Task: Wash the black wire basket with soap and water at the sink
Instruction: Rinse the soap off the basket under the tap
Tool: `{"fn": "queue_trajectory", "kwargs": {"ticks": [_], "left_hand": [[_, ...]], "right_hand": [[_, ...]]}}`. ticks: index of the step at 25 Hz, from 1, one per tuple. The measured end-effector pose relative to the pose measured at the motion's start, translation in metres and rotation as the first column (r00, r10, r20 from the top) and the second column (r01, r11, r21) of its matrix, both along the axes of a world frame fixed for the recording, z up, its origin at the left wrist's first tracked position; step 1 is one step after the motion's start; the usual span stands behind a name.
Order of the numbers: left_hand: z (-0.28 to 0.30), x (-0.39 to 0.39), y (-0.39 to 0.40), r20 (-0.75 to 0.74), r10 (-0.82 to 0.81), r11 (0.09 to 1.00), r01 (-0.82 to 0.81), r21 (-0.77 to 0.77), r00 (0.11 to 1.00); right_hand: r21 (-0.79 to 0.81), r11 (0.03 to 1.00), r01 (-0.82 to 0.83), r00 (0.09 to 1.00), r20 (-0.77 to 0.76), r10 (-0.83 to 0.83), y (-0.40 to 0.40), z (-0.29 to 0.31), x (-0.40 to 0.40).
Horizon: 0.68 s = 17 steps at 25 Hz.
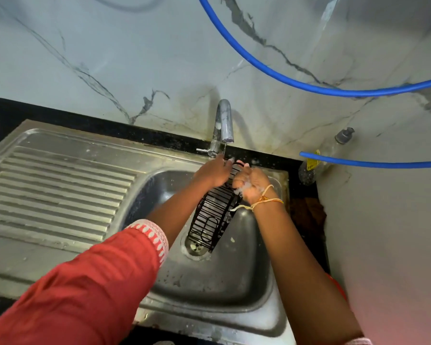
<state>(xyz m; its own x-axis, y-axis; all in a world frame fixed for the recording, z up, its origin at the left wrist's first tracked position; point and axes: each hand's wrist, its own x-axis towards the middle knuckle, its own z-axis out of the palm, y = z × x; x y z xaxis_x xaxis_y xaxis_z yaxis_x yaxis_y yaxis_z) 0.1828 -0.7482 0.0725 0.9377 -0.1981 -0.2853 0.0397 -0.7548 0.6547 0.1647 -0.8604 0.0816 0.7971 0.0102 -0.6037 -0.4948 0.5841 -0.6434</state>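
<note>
Suds cling to the right hand point(251, 186) and to the upper rim of the black wire basket point(215, 210), so the soaping appears to be under way rather than finished; no foam can be made out on the lower bars, though they are too fine to judge. A thin thread of water falls from the tap point(224, 125) onto the top end of the basket, which suggests that scrubbing and rinsing overlap here. By that reading the wash is somewhere in its middle: the far end is being worked, while the near end, a full rinse and setting the basket aside to drain look yet to come.

Taking the tap as landmark, the basket stands on end inside the sink point(234, 290), its top just below the spout and its foot resting close to the drain point(195, 247) further toward the person. Both hands meet at that top end, directly under the spout. The left hand point(215, 173), with its red sleeve point(90, 277) behind it, grips the rim on the drainboard point(60, 190) side, fingers curled over the wire. The right hand closes on the opposite edge, fingers bent round it and wet with foam. A soap bottle point(330, 150) stands in the corner beyond the tap, beside a blue hose point(358, 163).
</note>
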Motion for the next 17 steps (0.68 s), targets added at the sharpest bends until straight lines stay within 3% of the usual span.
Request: {"fn": "queue_trajectory", "kwargs": {"ticks": [5, 8, 10, 12, 14, 17], "left_hand": [[-0.003, 0.027, 0.004, -0.227, 0.140, 0.953, -0.193, -0.232, 0.964], [-0.013, 0.030, 0.023, -0.373, -0.010, 0.889, -0.163, -0.428, 0.928], [-0.011, 0.023, 0.033, -0.458, -0.147, 0.826, -0.146, -0.545, 0.877], [-0.013, 0.025, 0.041, -0.396, -0.183, 0.833, -0.073, -0.549, 0.900], [-0.021, 0.027, 0.051, -0.212, -0.141, 0.884, 0.027, -0.466, 0.967], [-0.031, 0.028, 0.067, -0.155, -0.047, 0.870, -0.036, -0.492, 0.987]], "right_hand": [[0.113, 0.970, -0.217, 0.974, -0.036, 0.222, -0.007, -0.003, -0.005], [0.086, 0.897, -0.435, 0.900, 0.005, 0.436, -0.020, 0.010, -0.010], [0.069, 0.827, -0.558, 0.826, -0.045, 0.562, -0.023, 0.007, -0.004], [0.062, 0.773, -0.632, 0.768, -0.087, 0.634, -0.014, 0.002, 0.006], [0.086, 0.744, -0.663, 0.736, -0.113, 0.668, 0.000, -0.004, 0.017], [0.056, 0.665, -0.745, 0.650, -0.161, 0.743, 0.017, -0.005, 0.024]]}}
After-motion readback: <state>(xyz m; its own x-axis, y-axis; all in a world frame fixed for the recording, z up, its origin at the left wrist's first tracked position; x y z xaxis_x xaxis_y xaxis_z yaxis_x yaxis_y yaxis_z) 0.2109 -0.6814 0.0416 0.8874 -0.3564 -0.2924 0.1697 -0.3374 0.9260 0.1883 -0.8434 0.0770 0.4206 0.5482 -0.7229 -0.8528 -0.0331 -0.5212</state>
